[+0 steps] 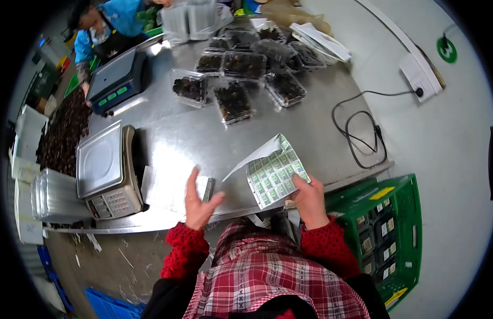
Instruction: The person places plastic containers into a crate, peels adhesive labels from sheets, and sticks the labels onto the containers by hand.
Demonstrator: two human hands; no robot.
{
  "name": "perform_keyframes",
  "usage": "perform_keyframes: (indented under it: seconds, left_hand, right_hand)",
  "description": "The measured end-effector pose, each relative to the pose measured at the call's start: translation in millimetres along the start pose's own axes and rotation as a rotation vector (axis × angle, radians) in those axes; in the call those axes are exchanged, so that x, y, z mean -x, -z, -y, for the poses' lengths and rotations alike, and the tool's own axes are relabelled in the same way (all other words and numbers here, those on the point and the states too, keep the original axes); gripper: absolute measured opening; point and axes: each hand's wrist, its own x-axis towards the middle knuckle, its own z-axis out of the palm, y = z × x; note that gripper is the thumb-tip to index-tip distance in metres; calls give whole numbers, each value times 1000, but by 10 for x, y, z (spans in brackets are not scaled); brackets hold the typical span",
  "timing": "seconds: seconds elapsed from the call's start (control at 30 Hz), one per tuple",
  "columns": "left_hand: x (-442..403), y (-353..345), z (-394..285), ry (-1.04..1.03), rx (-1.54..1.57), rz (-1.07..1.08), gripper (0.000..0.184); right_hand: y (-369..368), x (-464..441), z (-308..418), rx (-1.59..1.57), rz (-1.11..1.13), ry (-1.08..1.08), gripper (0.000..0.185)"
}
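My right hand [309, 198] grips a sheet of green-and-white stickers [274, 175] by its near right edge, thumb on top. A white backing flap [257, 155] curls up at the sheet's far left side. To the left, my left hand [199, 203] is held above the table edge, thumb and fingers spread, with nothing in it. Beneath and beside that hand lie white paper sheets [164, 189]. Beyond the sticker sheet, several clear plastic boxes of dark produce [232, 102] sit on the metal table [177, 139].
A beige scale [116, 199] and a dark scale [116, 80] stand on the left, near heaped dark produce [63, 133]. A co-worker [111, 32] is at the far left. A black cable [336, 114] loops at right. A green crate [411, 223] holds packed boxes below.
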Motion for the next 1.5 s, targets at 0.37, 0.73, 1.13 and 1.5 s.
perform_keyframes:
  seconds: [0.37,0.73,1.13,1.5]
  left_hand:
    - [-919,-793,-1605,-58,391,775,20]
    - [-599,-1677,-2620,-258,102,1458,21]
    - [-131,-1929,-2696,-241,294,1626,29]
    - [195,-1652,-2981,-467,408,1373,23]
  right_hand:
    - [913,955,525,1060,68,301,34]
    - [1114,1312,1427,638,-23,720,20]
    - [1278,1603,1687,910,-30,750,17]
    - [981,1949,1895,1129,22,1027,30]
